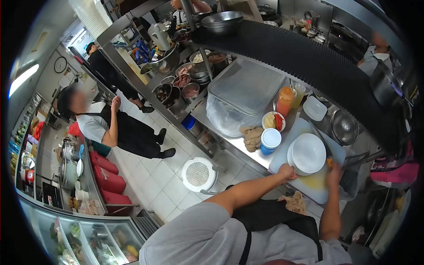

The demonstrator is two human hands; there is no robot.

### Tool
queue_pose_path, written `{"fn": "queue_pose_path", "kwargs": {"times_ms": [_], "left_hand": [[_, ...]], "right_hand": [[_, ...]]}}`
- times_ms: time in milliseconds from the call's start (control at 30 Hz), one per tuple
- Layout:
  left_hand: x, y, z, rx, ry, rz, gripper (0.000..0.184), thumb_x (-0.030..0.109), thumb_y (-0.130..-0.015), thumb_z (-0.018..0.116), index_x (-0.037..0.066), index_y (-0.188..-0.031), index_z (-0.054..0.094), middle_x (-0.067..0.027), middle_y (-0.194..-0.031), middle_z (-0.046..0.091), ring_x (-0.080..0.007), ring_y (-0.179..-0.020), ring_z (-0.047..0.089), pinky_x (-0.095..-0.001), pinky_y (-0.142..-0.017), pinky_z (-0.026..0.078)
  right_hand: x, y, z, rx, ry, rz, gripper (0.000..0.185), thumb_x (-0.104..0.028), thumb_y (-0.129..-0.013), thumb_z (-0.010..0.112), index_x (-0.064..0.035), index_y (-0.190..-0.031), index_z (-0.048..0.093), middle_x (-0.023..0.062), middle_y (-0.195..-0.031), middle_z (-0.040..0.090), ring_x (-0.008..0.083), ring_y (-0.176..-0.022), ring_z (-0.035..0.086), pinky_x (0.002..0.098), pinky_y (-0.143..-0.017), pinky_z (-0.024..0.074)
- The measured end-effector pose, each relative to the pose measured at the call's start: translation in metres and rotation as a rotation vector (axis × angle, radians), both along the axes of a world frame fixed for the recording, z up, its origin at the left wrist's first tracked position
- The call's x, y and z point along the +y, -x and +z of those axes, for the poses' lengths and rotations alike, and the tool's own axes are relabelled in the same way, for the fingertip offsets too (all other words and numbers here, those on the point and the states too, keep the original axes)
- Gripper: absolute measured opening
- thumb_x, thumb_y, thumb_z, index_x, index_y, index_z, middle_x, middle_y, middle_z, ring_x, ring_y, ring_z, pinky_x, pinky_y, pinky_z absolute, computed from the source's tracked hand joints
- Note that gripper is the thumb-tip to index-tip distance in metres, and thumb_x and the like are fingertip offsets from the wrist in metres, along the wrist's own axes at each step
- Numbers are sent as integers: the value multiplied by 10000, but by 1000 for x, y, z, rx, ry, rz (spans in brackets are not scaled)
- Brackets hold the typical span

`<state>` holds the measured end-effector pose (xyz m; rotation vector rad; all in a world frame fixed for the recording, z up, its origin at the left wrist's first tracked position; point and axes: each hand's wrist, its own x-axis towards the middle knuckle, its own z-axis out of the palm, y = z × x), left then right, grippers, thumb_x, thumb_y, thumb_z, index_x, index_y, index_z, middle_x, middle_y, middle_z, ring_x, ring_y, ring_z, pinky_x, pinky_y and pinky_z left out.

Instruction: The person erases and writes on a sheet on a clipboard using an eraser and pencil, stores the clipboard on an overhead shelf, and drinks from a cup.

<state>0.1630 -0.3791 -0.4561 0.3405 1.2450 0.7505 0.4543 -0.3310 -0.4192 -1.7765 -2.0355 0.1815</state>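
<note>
Two white dishes are stacked on a pale cutting board point(285, 155), a round bowl point(309, 153) over a lower white dish point(292, 161). My left hand point(288, 173) has its fingers closed at the lower dish's near left edge. To the right of the bowl, my right hand point(334, 174) is closed around the orange handle of a knife point(321, 139), whose dark blade points away from me across the board. A yellow smear point(312, 180) marks the board in front of the dishes.
Left of the board are a blue tub with a white lid point(270, 139), a crumpled cloth point(252, 138) and a bowl of cut food point(273, 120). An orange bottle point(285, 100) and metal bowl point(344, 126) stand behind. A person point(128, 128) stands left, near a white stool point(198, 175).
</note>
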Motion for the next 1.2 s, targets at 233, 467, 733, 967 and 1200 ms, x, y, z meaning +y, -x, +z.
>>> {"fn": "queue_pose_path", "kwargs": {"times_ms": [233,467,733,967,1200], "left_hand": [[31,11,3,78,-85,-22,338,196,-1025,460,-95,-964,620,-190,-824,691,-277,-665,704,-351,-569,609],[-25,64,14,326,-403,-19,236,216,-1010,513,6,-1037,617,-118,-807,678,-196,-592,665,-331,-574,564],[-62,177,19,749,-644,407,671,93,-847,749,-13,-1422,419,-171,-1274,578,-246,-1069,614,-356,-850,532],[-24,172,34,1050,-895,166,1014,317,-671,889,-4,-1481,372,-251,-1408,509,-422,-1290,489,-447,-1094,410],[-21,140,58,1205,-673,205,1033,433,-589,912,136,-1465,454,-163,-1326,575,-376,-1293,457,-530,-1074,341]], "right_hand": [[-6,-33,-11,0,-24,-17,363,67,-803,573,-20,-1155,579,201,-1163,582,432,-1154,521,516,-975,428],[-18,-32,-1,-8,-81,-15,397,74,-801,588,-31,-1183,595,205,-1150,612,436,-1105,561,514,-966,442],[0,-66,-40,-75,-30,-15,491,59,-857,518,-28,-1339,561,212,-1339,587,401,-1277,526,459,-1111,401],[38,-53,-21,45,28,16,481,134,-795,486,4,-1248,582,235,-1218,630,403,-1227,564,457,-1072,423],[80,-53,-26,50,12,57,429,156,-770,488,-6,-1160,558,218,-1105,629,408,-1098,604,450,-968,463]]}}
